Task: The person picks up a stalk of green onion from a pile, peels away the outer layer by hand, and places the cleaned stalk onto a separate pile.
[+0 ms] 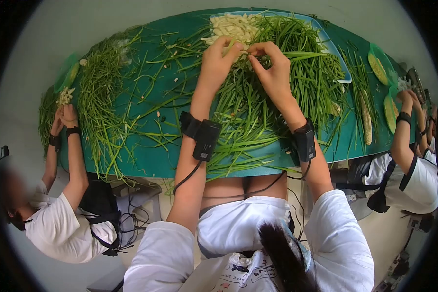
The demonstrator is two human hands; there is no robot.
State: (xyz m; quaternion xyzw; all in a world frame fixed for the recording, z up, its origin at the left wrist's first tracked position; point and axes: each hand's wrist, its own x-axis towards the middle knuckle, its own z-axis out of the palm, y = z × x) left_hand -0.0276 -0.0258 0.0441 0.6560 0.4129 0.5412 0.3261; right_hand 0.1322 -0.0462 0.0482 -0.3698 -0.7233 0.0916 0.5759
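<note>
Both hands meet over the heap of garlic chives [301,73], long flat green blades spread on the table. My left hand [219,63] is closed, its thumb and forefinger pinched together at a thin pale-green stalk [244,50]. From the other side my right hand [272,70] pinches close to the same stalk, thumb against forefinger. The stalk is small and partly covered by the fingertips. Just beyond the hands, a pile of pale, cream-coloured pieces [233,27] lies beside the chives in a blue tray [345,63].
Loose blades lie across the green table [151,104]. Another long heap of thin greens [102,92] is at left. A corn cob [365,117] and green baskets [377,63] are at right. Co-workers' hands work at left [65,117] and right [409,97]. Cables hang from my wrist devices.
</note>
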